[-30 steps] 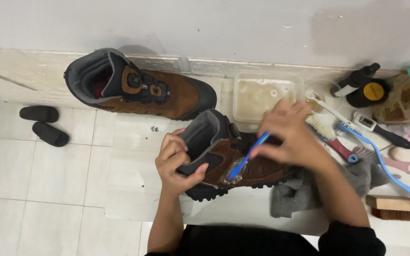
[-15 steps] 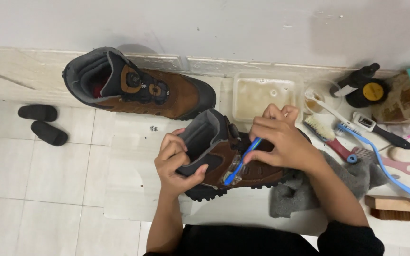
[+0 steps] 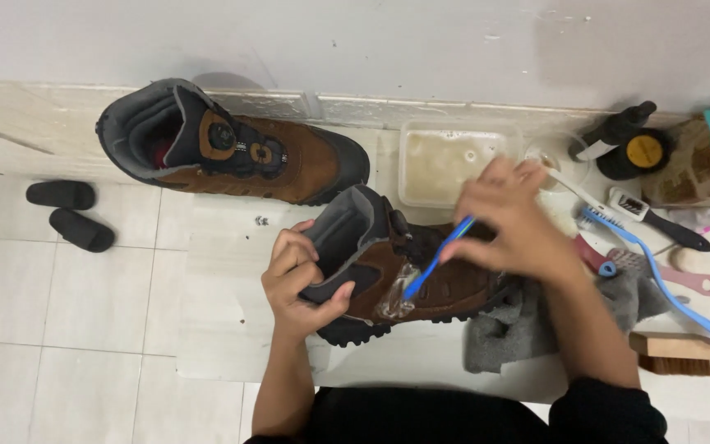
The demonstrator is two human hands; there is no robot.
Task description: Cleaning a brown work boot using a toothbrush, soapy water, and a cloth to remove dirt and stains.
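Fingers of the left hand [image 3: 301,284] clamp the brown boot's [image 3: 421,279] grey collar; right hand [image 3: 507,218] pinches a blue toothbrush [image 3: 437,259] against its side; bare tile floor [image 3: 84,312] lies open leftward.

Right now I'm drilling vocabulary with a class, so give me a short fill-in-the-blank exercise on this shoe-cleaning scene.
1. The right hand holds a ____ toothbrush against the brown boot.
2. The left hand grips that boot at its ____ collar.
3. The second boot lies beside the ____.
4. Under the held boot's toe lies a grey ____.

Missing words: blue; grey; wall; cloth
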